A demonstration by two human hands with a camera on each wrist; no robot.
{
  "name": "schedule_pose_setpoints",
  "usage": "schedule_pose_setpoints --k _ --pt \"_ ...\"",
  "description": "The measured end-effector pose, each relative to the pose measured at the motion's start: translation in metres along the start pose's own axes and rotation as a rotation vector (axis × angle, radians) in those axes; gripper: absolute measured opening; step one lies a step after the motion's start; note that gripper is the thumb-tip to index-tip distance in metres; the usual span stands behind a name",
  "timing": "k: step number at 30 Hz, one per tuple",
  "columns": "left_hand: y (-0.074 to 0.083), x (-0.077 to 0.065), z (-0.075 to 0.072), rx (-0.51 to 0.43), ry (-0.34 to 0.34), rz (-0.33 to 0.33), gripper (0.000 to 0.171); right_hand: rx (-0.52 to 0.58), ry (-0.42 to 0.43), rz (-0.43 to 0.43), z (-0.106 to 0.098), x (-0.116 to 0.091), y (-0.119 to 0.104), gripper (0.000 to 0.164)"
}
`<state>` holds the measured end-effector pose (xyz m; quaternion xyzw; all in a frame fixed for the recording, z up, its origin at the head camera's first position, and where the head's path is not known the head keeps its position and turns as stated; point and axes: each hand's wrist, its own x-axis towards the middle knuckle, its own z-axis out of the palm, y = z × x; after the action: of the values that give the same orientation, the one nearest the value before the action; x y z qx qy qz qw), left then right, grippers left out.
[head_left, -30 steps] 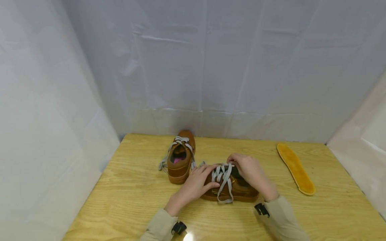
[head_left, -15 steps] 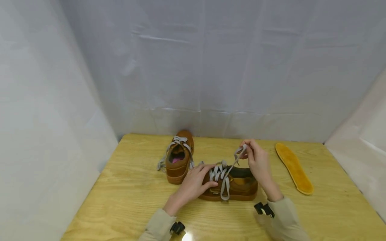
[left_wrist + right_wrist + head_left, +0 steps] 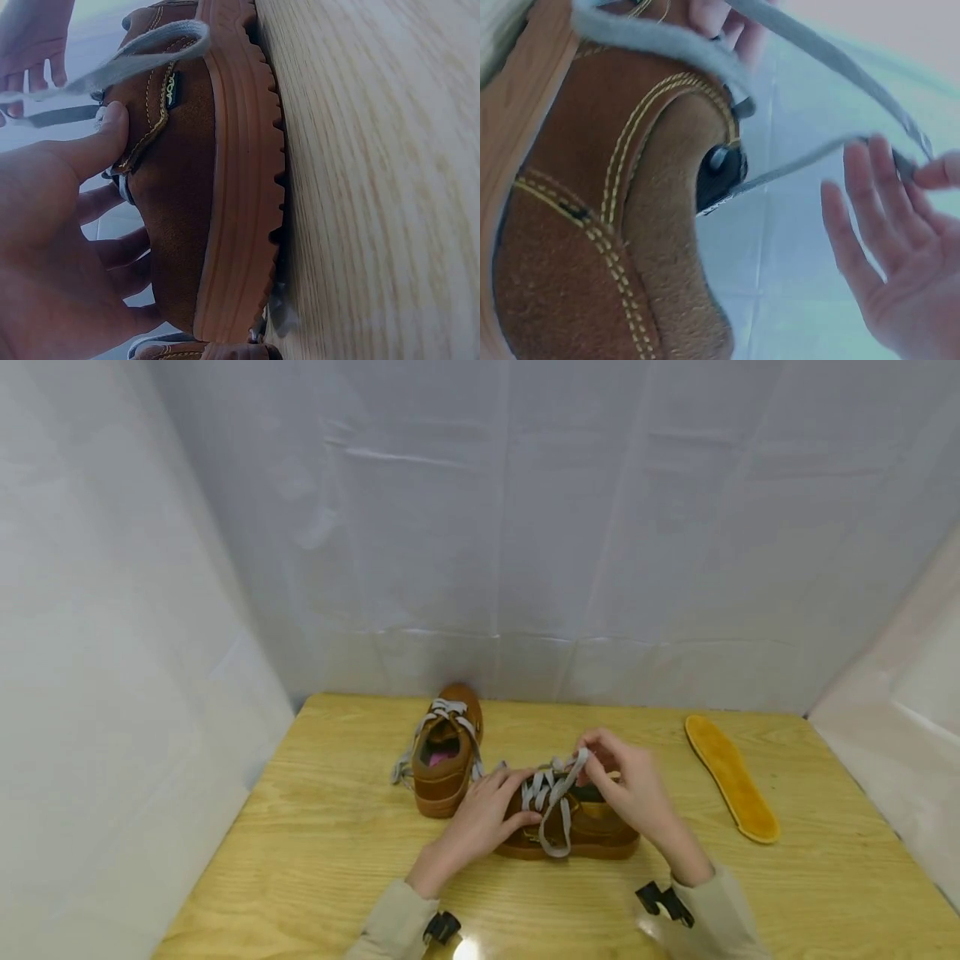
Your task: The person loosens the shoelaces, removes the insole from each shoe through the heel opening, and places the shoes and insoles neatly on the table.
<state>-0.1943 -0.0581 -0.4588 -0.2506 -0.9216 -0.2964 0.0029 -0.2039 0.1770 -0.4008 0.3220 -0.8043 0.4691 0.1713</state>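
A brown lace-up shoe (image 3: 603, 837) lies on the table with its toe to the left and its opening to the right. My left hand (image 3: 480, 820) grips the front of it, thumb on the near side by the laces and fingers over the far side. Above the tongue, my right hand (image 3: 633, 787) pinches a grey shoelace (image 3: 825, 51) between thumb and fingertips. From the eyelets the lace stretches up to those fingertips, and a loose loop droops over the shoe's near side. The right wrist view shows two strands of lace meeting at the pinch.
A second brown shoe (image 3: 442, 787) stands behind and to the left, toe toward the back wall, laces loose and something pink inside. An orange-yellow insole (image 3: 731, 777) lies at the right of the wooden table (image 3: 315, 843). White sheeting (image 3: 420, 543) encloses the back and sides.
The right hand lifted the lace up and right from the shoe, then came partway back down and left with it. The left hand has stayed on the shoe's front.
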Motion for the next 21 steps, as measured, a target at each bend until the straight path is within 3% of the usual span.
schedule_pose_setpoints --k 6,12,15,21 --pt "-0.001 0.000 0.001 0.002 0.006 0.009 0.062 0.163 -0.210 -0.015 -0.002 -0.006 -0.013 0.017" --pt "0.000 0.000 0.001 0.019 0.016 0.026 0.061 0.254 -0.238 -0.038 -0.004 -0.010 -0.021 0.021" --pt "0.000 -0.001 0.000 0.034 0.012 0.025 0.061 0.149 -0.225 -0.040 -0.002 -0.014 -0.019 0.019" --pt "-0.001 -0.001 0.001 0.029 0.002 0.013 0.062 -0.216 -0.216 -0.144 0.005 -0.022 -0.008 0.019"
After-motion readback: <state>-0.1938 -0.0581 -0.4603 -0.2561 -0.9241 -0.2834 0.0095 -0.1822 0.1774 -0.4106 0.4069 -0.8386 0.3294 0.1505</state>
